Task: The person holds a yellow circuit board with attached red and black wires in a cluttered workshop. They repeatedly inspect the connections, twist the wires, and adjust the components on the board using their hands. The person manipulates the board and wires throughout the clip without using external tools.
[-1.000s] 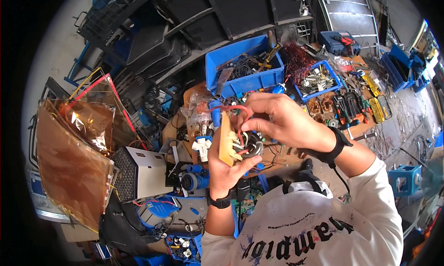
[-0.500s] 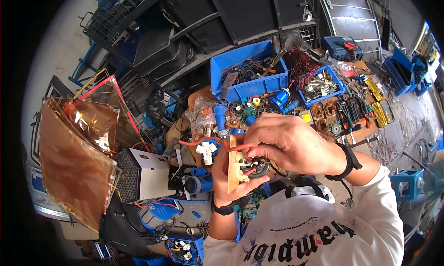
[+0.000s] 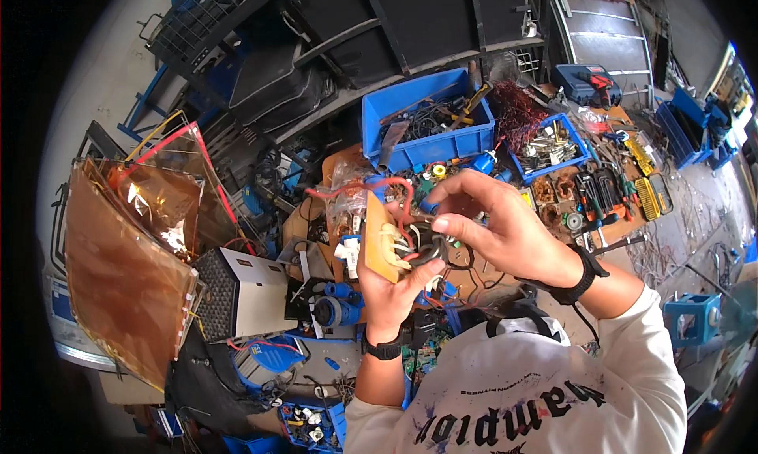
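Note:
My left hand (image 3: 388, 300) is closed around a yellowish board (image 3: 379, 245), which is tilted up. Its thumb presses a dark ring-shaped coil (image 3: 430, 245) on the board's right side. Pale blobs and short wires show between the board and the coil. A thick red wire (image 3: 408, 193) rises from the board and bends over to the left, its end loose in the air. To the right, my right hand (image 3: 505, 229) is open, thumb and forefinger apart, with the thumb tip close to the coil. My left fingers are mostly hidden behind the board.
A large blue bin (image 3: 426, 150) of cables and tools stands beyond my hands. To its right are a tangle of dark red wire (image 3: 517, 114) and a blue tray (image 3: 553, 150) of metal parts. Pliers (image 3: 598, 193) lie further right. A white box-shaped device (image 3: 253, 288) stands at left.
My right hand has let go of the red wire and opened. The board has moved up and left and turned, showing more of the coil. The red wire now stands up in a bend.

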### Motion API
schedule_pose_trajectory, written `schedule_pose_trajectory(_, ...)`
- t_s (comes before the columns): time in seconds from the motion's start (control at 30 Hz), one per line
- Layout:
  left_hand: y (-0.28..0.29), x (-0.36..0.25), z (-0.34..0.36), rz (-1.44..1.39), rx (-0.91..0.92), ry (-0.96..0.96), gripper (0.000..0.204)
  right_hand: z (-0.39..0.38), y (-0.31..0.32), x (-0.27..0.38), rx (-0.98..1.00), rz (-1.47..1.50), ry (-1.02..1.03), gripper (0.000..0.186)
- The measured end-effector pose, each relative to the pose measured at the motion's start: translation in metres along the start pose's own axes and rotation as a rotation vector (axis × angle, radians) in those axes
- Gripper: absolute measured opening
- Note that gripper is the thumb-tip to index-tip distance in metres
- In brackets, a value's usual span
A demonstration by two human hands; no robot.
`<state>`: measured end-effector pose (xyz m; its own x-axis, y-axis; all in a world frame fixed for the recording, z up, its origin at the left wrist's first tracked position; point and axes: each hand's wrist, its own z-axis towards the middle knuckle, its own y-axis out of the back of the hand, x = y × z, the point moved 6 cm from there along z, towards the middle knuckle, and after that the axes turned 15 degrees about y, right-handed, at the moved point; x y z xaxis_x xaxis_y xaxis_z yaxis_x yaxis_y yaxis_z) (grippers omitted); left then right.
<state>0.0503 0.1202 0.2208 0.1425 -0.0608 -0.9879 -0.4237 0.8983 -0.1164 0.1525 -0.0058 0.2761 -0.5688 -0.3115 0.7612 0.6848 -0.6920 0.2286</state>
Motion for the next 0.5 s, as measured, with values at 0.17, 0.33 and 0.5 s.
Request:
schedule_pose_trajectory(0.17,0.004,0.002,-0.002,-0.172,-0.075,0.095,0.074,-0.024,-0.009,-0.019,0.175,0.058,-0.132,0.021)
schedule_pose_trajectory(0.33,0.018,0.006,-0.005,-0.265,-0.068,0.127,0.081,-0.024,0.004,-0.03,0.024,0.307,-0.251,0.013)
schedule_pose_trajectory(0.5,0.026,0.006,-0.006,-0.303,-0.023,0.245,0.084,-0.008,0.023,-0.02,0.113,-0.056,0.061,0.009)
